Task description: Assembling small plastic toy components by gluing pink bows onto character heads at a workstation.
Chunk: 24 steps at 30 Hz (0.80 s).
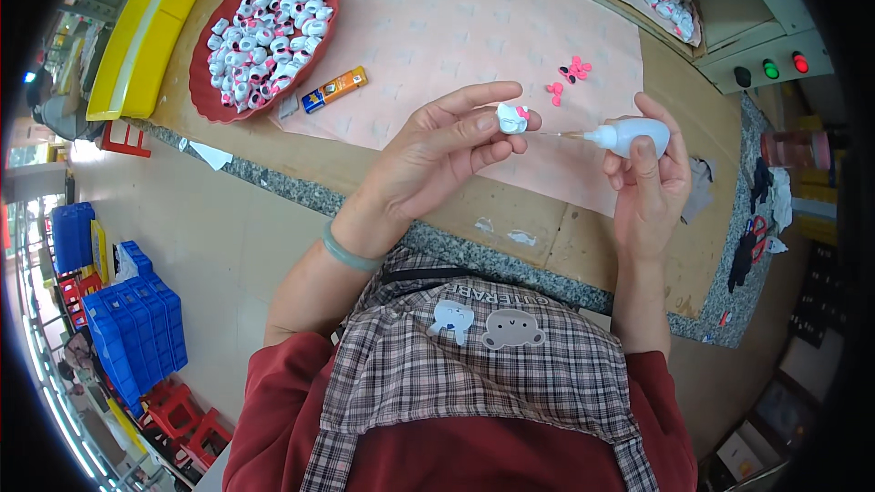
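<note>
Over the paper-covered table, my left hand [447,137] pinches a small white figurine head [511,118] with a pink bow between thumb and fingers. My right hand [654,164] grips a white squeeze bottle [629,138] with a thin needle tip. The needle points left, and its end is close to the figurine head; whether the two touch I cannot tell. Several small pink pieces [575,70], some with dark parts, lie on the paper beyond my hands. At the far left, a red scalloped bowl [202,73] is heaped with white and pink figurine heads [264,41].
An orange and blue small box [334,89] lies beside the bowl. A yellow bin [128,82] stands at the left edge. More figurine pieces [661,9] sit on a shelf at the far right, above indicator lights [771,68]. Red-handled scissors [759,235] lie to the right.
</note>
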{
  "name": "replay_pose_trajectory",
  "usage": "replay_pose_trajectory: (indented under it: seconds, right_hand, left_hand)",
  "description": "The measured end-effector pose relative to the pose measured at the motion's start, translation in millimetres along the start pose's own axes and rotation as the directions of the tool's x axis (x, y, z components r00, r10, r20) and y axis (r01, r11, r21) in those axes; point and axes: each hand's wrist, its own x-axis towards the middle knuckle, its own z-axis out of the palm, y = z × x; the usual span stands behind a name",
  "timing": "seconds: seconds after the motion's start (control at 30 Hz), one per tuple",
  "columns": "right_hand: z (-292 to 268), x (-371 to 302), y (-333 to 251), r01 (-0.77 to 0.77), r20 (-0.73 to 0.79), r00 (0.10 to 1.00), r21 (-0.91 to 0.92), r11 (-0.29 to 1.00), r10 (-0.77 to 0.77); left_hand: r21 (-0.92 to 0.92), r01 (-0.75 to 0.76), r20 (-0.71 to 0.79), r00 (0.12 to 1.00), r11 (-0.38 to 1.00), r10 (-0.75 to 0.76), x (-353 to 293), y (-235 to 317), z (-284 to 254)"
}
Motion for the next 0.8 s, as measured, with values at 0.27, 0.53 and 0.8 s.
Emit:
replay_pose_trajectory:
  seconds: [0.27, 0.53, 0.8]
  right_hand:
    - [15, -10, -4, 0.246, 0.050, 0.969, -0.206, 0.947, -0.241]
    - [17, -16, 0, 0.420, 0.118, 0.907, -0.302, 0.856, -0.404]
    - [15, -16, 3, 0.439, 0.133, 0.898, -0.312, 0.842, -0.419]
  left_hand:
    - [0.092, -0.040, -0.059, 0.997, 0.995, 0.045, -10, -6, 2]
    - [0.141, -0.069, -0.061, 0.995, 0.988, 0.079, -11, -8, 5]
    - [0.162, -0.073, -0.042, 0.996, 0.984, 0.081, -9, -12, 3]
